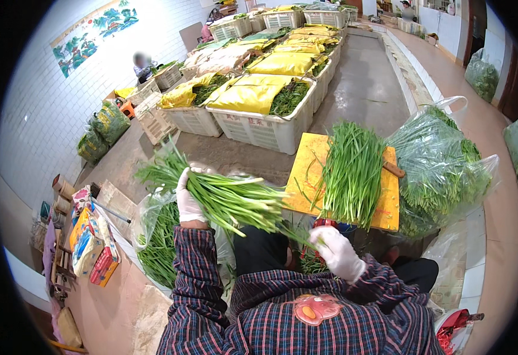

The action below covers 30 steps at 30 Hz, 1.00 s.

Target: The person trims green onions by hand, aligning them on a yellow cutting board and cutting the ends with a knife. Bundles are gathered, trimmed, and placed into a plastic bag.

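Note:
My left hand (189,200), in a white glove, is wrapped round a thick bunch of garlic chives (229,198). The leafy tips point up and left, and the pale stem ends reach to the right. My right hand (338,253), gloved too, is closed in a pinch on a few thin green blades (294,235) just below the stem ends. Beyond it, a yellow board (303,171) carries a loose pile of chives (353,171). A knife's wooden handle (394,170) sticks out by the pile's right side; its blade is hidden.
An open plastic bag of chives (158,245) stands left of my knees, and a bulging clear bag (442,171) to the board's right. White crates (262,131) under yellow covers fill the back. Another person (143,66) sits far left. A low kerb (410,77) runs along the right.

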### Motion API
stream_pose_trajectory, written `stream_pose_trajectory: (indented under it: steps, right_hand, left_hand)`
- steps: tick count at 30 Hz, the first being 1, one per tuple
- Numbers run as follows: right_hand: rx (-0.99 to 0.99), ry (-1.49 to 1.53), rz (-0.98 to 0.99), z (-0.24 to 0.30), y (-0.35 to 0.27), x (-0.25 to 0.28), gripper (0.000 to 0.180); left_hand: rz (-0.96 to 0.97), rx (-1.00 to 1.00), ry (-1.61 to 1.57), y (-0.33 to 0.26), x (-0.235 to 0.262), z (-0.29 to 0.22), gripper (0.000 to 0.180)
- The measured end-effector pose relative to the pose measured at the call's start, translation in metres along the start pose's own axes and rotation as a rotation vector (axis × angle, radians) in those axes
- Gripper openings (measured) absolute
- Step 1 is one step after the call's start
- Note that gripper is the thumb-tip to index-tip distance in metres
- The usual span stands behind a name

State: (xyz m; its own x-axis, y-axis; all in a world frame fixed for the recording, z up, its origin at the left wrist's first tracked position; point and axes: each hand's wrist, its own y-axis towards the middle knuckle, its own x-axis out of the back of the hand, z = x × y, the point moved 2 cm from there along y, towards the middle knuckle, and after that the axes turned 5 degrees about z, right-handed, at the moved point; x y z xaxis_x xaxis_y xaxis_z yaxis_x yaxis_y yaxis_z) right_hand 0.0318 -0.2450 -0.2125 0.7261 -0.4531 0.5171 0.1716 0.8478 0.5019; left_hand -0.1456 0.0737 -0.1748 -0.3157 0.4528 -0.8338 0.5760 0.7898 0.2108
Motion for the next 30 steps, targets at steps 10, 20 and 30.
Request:
stream_pose_trajectory:
  steps: [10,20,30]
  right_hand:
    - [-0.467,0.581,0.018,-0.003,0.044,0.001,0.055]
    - [-0.287,-0.039,0.031,-0.025,0.002,0.0,0.017]
    - [-0.435,0.515,0.19,-0.003,0.094,-0.007,0.02]
  left_hand:
    - [-0.11,0.014,0.025,-0.005,-0.021,0.002,0.017]
    - [-0.109,-0.007,0.01,-0.003,-0.009,-0.005,0.017]
    - [0.13,0.057,-0.118,-0.022,-0.055,0.007,0.021]
